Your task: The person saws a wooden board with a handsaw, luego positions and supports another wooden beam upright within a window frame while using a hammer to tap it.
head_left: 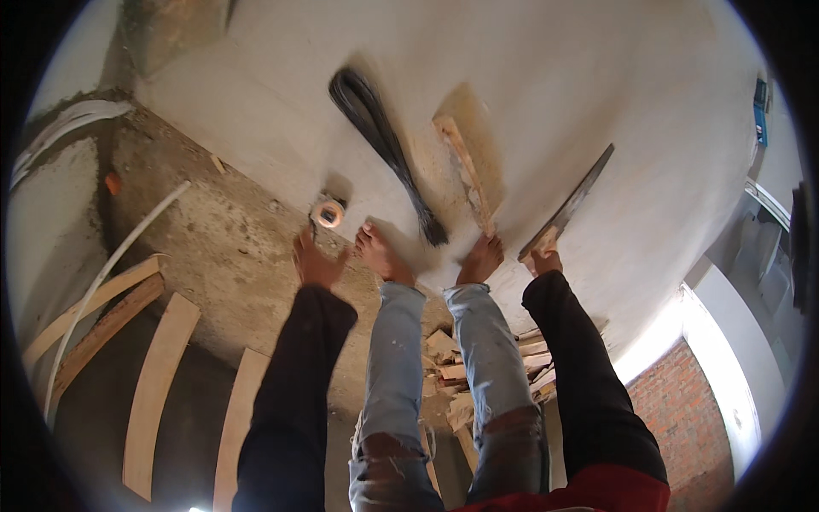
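Note:
My right hand is closed round the handle of a hand saw, whose dark, tapering blade points up and to the right. My left hand has its fingers apart. Just beyond its fingertips sits a small round thing with a pale orange ring and a dark centre; whether they touch is hard to tell. Between my hands lies a folded, tied bundle of black wire. A rough strip of wood lies to its right, its near end by my right foot.
My bare feet stand between my hands. Pale boards and a thin white pipe are at the left. Broken wood pieces lie behind my legs. A brick wall is at the lower right.

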A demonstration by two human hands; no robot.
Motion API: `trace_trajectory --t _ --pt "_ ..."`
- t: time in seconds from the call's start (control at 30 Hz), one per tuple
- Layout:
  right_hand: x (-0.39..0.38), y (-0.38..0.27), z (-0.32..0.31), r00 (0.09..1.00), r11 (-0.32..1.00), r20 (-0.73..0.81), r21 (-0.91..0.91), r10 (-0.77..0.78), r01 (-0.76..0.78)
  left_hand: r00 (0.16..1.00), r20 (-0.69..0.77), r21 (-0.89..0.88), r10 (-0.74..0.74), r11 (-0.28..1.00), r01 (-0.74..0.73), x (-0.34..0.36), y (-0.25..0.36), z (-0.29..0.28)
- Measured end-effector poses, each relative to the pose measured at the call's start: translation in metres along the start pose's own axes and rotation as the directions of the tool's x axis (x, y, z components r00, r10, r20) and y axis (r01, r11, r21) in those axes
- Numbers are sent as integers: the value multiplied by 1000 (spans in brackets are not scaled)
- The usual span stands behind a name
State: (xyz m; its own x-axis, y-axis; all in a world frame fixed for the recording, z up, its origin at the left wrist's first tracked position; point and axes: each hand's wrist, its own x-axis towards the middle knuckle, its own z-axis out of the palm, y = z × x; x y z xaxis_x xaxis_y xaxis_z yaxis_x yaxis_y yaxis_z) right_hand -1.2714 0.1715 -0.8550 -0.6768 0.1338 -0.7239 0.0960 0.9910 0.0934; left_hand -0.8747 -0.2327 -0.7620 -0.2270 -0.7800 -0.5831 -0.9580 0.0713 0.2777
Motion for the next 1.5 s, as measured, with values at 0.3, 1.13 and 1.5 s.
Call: trace_trajectory --t 0.3,1.13,1.5 --pt "-44 -39 61 869 997 -493 80 31 10 998 -35 62 -50 997 52 76 3 52" --pt "-446 -190 -320 574 572 495 -175 -652 801 512 601 -746 -613 -202 634 -806 -33 -5" --pt "-698 -132 -153 421 432 826 -246 -376 868 223 809 -574 -544 -650 497 -937 15 74"
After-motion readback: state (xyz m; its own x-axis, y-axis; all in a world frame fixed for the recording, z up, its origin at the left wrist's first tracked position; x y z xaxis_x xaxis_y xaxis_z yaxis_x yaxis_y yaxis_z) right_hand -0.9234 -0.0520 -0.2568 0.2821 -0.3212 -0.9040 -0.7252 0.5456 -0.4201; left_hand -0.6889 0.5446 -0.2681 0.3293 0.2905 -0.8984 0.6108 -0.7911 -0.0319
